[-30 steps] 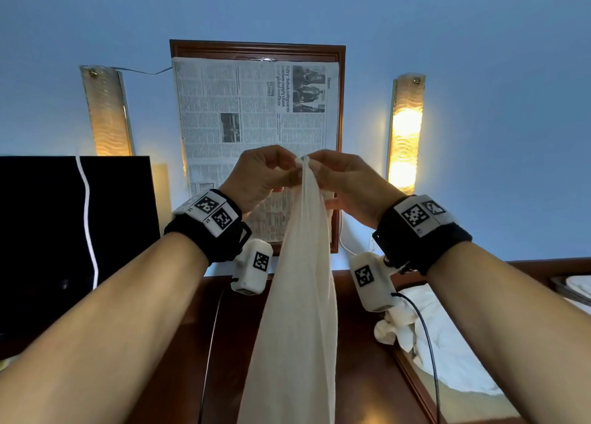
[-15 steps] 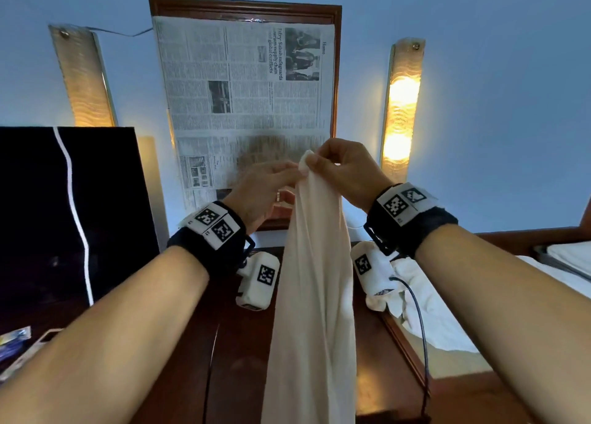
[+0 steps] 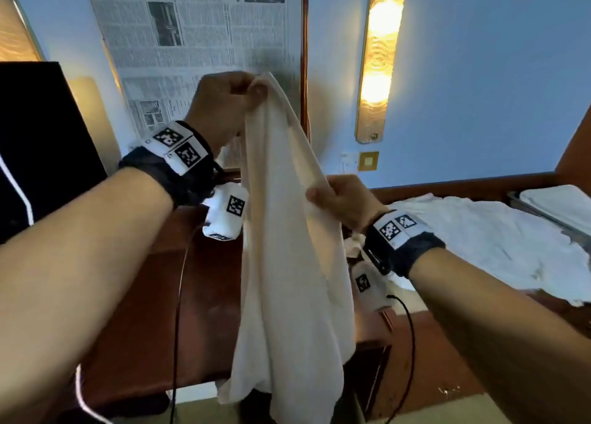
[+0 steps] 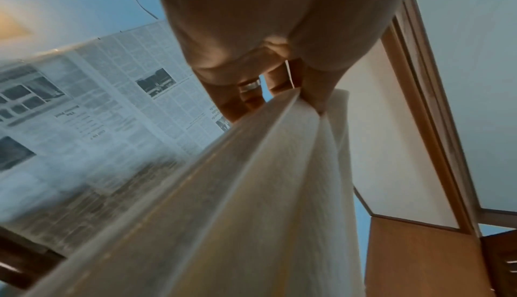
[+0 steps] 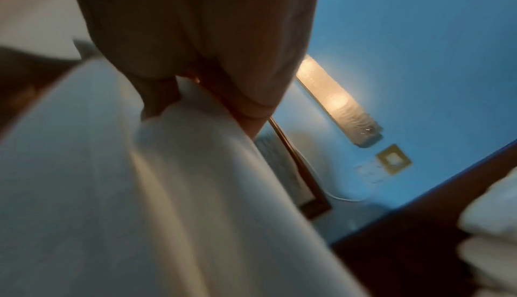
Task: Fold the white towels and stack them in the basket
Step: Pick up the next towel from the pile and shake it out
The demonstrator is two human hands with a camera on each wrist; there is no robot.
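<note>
A long white towel (image 3: 287, 263) hangs in the air in front of the dark wooden table (image 3: 153, 311). My left hand (image 3: 224, 100) pinches its top corner, high up by the newspaper. My right hand (image 3: 339, 199) pinches the towel's right edge lower down, fingers curled round the cloth. In the left wrist view the towel (image 4: 251, 191) runs down from my pinching fingers (image 4: 307, 94). The right wrist view, blurred, has my fingers (image 5: 156, 98) gripping a fold of the towel (image 5: 140, 191). A heap of white towels (image 3: 479, 241) lies at the right. The basket is not clearly in view.
A newspaper (image 3: 198, 39) in a wooden frame hangs on the blue wall, with a lit wall lamp (image 3: 380, 55) to its right. A black screen (image 3: 41, 142) stands at the left. A folded white cloth (image 3: 559, 206) lies in a grey tray at the far right.
Both hands pinched the towel's top together. Now my right hand has slid down and right along the edge, while my left keeps the top corner. The view has tilted downward.
</note>
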